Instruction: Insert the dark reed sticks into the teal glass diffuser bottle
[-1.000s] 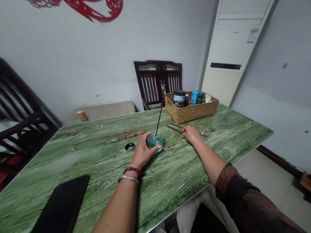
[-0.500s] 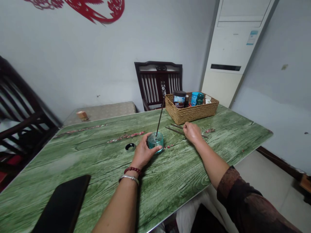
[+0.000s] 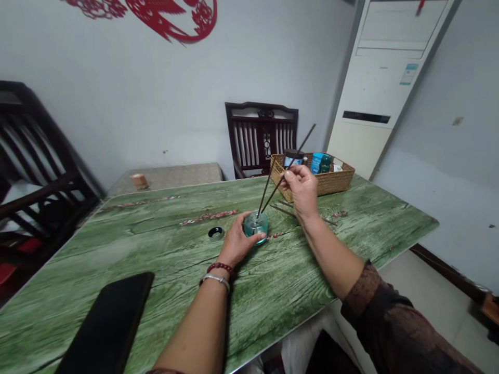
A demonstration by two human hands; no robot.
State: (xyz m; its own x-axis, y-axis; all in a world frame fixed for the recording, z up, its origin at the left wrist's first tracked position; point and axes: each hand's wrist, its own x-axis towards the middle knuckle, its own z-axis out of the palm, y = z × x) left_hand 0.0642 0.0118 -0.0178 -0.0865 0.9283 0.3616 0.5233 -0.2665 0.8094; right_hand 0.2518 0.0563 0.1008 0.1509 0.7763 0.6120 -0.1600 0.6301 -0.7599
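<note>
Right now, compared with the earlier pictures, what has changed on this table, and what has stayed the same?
The right hand has lifted off the green table and pinches a dark thin stick, tilted, its lower end at the mouth of the glass jar. The left hand stays around the jar; the wicker basket stays put.

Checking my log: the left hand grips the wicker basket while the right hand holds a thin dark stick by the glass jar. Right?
No: the head view shows the left hand gripping the glass jar, not the wicker basket; the right hand does hold the thin dark stick by it.
</note>
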